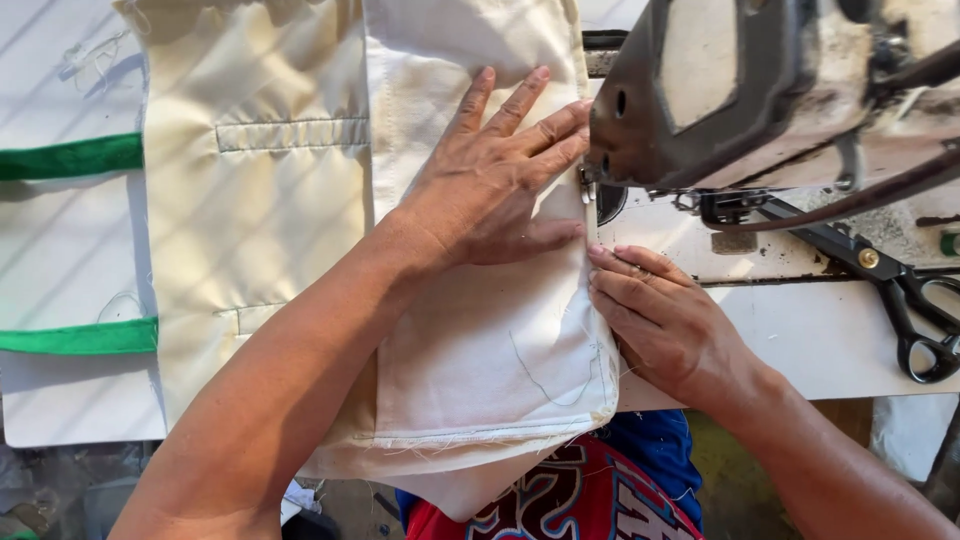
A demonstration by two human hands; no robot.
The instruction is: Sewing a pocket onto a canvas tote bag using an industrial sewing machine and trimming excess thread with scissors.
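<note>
Cream cloth (pixel 480 340) lay across the middle of the frame, its right edge running under the sewing machine (pixel 740 90) at upper right. The left hand (pixel 490 185) pressed flat on it, fingers spread, gripping nothing, with the fingertips just beside the machine's foot. The right hand (pixel 665 320) sat at centre right with its fingers curled against the cloth's folded edge, steadying it; whether it pinched the fold or only pushed it could not be told.

The chief risk was at those left fingertips: they sat so near the needle area that a slip forward could have brought them under it. The needle itself was hidden behind the machine's head. A second risk was the fold drifting, since both hands held it only by pressure; uneven push from either could have skewed the seam. Loose threads trailed at the lower hem and could have snagged.

Room was tight on the right, where the machine crowded the cloth and black scissors (pixel 890 280) lay on the table (pixel 800 340) near the right wrist. To the left the cloth spread freely over a white panel with green bands (pixel 75 155). The lower hem hung off the table's near edge over the person's lap.
</note>
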